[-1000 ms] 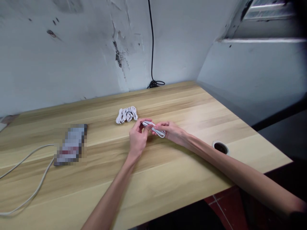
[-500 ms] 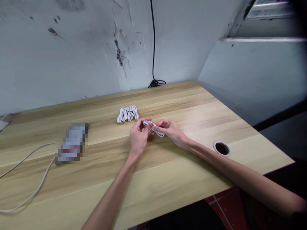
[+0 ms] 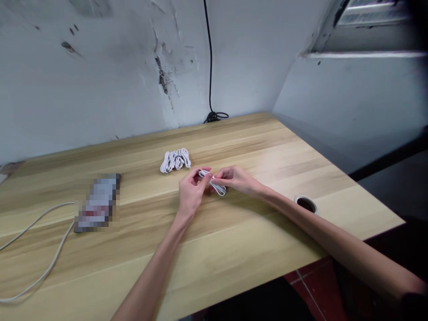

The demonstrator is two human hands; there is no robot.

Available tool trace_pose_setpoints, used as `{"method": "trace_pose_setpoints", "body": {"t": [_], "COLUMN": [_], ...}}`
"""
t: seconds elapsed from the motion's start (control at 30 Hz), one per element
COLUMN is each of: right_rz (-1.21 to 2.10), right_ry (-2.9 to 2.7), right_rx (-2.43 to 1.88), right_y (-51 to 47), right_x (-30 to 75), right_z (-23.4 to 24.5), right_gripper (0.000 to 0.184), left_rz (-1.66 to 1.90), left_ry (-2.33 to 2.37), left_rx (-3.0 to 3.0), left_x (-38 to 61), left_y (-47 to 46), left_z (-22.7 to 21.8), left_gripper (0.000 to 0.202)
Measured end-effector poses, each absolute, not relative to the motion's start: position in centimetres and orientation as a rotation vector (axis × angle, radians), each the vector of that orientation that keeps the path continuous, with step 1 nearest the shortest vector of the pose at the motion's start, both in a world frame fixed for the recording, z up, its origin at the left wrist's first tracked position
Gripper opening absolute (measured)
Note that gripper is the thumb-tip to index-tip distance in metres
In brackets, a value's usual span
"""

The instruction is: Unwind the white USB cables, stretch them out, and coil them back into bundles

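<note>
Between my two hands is a folded white cable (image 3: 219,187), coiled into a slim bundle just above the table. My left hand (image 3: 191,189) pinches its upper-left end between thumb and fingers. The fingers of my right hand (image 3: 236,179) are closed at the middle of the bundle, where a tie may be, though it is too small to make out. The loops at the lower end hang free toward me. Beyond my left hand, several bundled white cables (image 3: 175,160) lie side by side on the table.
The wooden table (image 3: 254,263) runs back to a stained, cracked wall. A blurred phone-like object (image 3: 98,203) lies at left, by a pale cord (image 3: 55,263). A round cable hole (image 3: 306,204) is near my right forearm. A black cord (image 3: 216,117) is heaped against the wall.
The cable bundle has tilted, its lower loops now hanging more steeply and showing more. My right fingers have drawn back slightly around its middle. The whole view has shifted a little.
</note>
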State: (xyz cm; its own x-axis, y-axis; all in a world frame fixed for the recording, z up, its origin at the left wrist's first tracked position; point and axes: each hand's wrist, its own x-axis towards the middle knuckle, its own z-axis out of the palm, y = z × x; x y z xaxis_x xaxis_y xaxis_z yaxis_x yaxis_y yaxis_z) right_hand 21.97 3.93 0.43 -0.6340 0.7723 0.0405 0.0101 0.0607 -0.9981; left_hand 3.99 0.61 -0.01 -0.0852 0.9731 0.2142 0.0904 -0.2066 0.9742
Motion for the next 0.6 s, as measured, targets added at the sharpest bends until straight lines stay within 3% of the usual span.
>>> {"method": "trace_pose_setpoints", "body": {"t": [0.2, 0.6], "right_rz": [1.360, 1.339], "right_ry": [-1.933, -1.968], "right_rx": [-0.865, -0.820], "right_y": [4.27, 3.70], "right_x": [22.44, 22.03], "right_z": [0.67, 0.95], "right_gripper": [0.039, 0.033], "left_rz": [1.353, 1.369], "left_ry": [1.241, 1.242], "left_rx": [1.425, 1.421], "left_x": [4.13, 4.03], "left_y": [0.55, 0.68], "left_z": [0.02, -0.18], "left_gripper": [0.032, 0.031]}}
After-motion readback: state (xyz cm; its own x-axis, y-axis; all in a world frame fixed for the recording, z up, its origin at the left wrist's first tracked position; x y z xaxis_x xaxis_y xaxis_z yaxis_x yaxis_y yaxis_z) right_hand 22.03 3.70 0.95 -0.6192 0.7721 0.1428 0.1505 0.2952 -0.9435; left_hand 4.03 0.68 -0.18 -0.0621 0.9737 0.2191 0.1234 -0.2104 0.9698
